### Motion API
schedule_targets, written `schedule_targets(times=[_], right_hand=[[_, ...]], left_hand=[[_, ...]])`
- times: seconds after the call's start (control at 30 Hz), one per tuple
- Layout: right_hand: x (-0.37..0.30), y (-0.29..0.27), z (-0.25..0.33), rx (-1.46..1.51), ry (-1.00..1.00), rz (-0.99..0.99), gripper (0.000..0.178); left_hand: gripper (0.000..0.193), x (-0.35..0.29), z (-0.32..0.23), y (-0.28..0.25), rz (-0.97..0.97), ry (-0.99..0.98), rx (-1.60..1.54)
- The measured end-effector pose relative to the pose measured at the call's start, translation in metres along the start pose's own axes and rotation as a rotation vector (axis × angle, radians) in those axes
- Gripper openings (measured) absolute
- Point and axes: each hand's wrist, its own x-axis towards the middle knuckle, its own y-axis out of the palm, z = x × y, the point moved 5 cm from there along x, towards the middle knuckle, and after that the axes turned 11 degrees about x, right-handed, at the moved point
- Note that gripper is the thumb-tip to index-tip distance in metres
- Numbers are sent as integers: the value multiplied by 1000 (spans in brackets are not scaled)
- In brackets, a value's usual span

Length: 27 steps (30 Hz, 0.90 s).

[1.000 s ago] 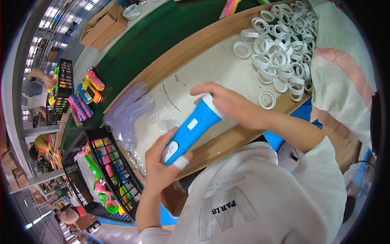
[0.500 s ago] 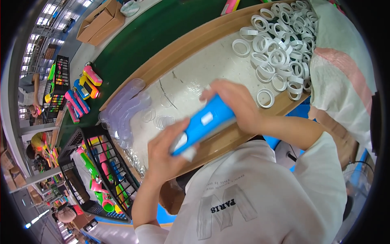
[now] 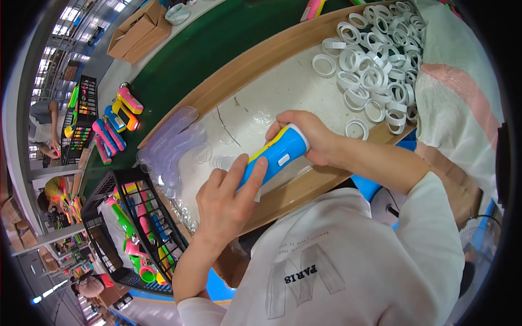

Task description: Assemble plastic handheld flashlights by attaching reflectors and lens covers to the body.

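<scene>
A blue and yellow plastic flashlight (image 3: 281, 155) with a white slide switch is held between my two hands, tilted up to the right. Closed about its upper right end is my right hand (image 3: 315, 138), where a white rim shows. My left hand (image 3: 225, 198) grips the lower left end, forefinger lying along the blue side. Beneath lies a shallow cardboard tray (image 3: 272, 89). Stacked clear discs (image 3: 174, 146) lie in curved rows at its left, with a few loose ones by my left hand. Many white plastic rings (image 3: 372, 79) are heaped at its right end.
A black crate (image 3: 157, 223) of colourful flashlights stands at lower left. More flashlights (image 3: 114, 127) lie on the green belt (image 3: 185, 60) beyond the tray. An open carton (image 3: 140, 32) sits at the back left, and a white woven sack (image 3: 457, 81) at right. Other people work at far left.
The flashlight has turned, so its yellow side and white-rimmed end now show. My right hand has shifted to that end, and the left forefinger has stretched along the body.
</scene>
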Motion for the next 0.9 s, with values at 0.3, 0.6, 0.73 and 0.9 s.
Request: schedule_targets(times=[0.3,0.6,0.73,0.9], right_hand=[[-46,34,25,-599,-717,471,47],[-16,30,25,-53,-146,229,54],[-29,34,2,162,-185,424,51],[-28,30,-3,-32,-346,314,41]], left_hand=[[56,-35,12,14,-29,-338,-822],[60,-52,-1,79,37,-907,-1511],[76,-65,-56,91,251,-684,-2736],[74,-72,-36,91,98,-890,-1661]])
